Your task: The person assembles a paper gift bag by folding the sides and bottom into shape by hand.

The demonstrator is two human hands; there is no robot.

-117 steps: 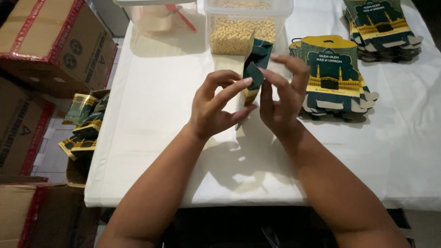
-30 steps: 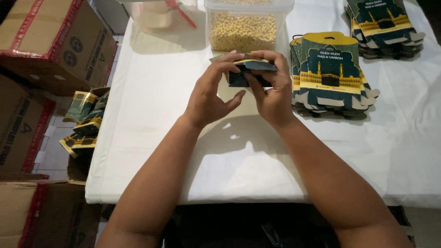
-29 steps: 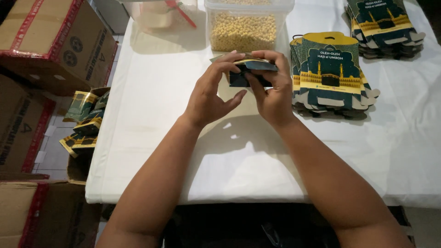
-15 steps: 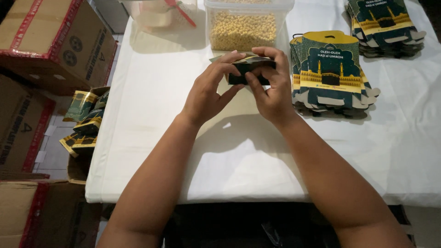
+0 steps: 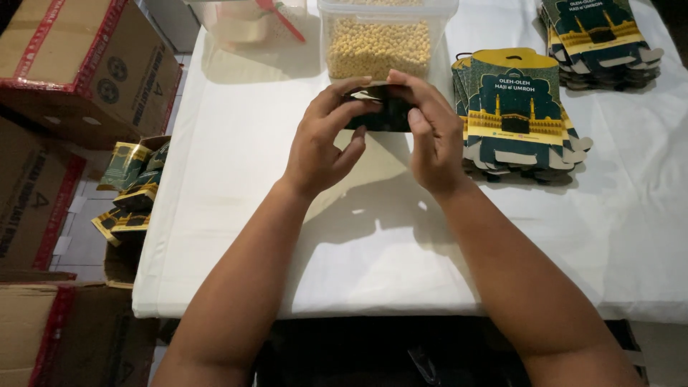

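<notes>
At about nine o'clock, brown boxes (image 5: 86, 64) stand beside the white worktop (image 5: 236, 179). Near the middle, the left hand (image 5: 322, 140) and the right hand (image 5: 433, 140) both pinch a small dark green carton (image 5: 383, 115), held up just above the worktop. At twelve o'clock sits a clear tub of yellow beans (image 5: 380, 43). At two o'clock lies a stack of flat green cartons (image 5: 516, 115).

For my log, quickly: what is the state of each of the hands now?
Left hand: closed on the small dark green cardboard box.
Right hand: closed on the same box.
</notes>
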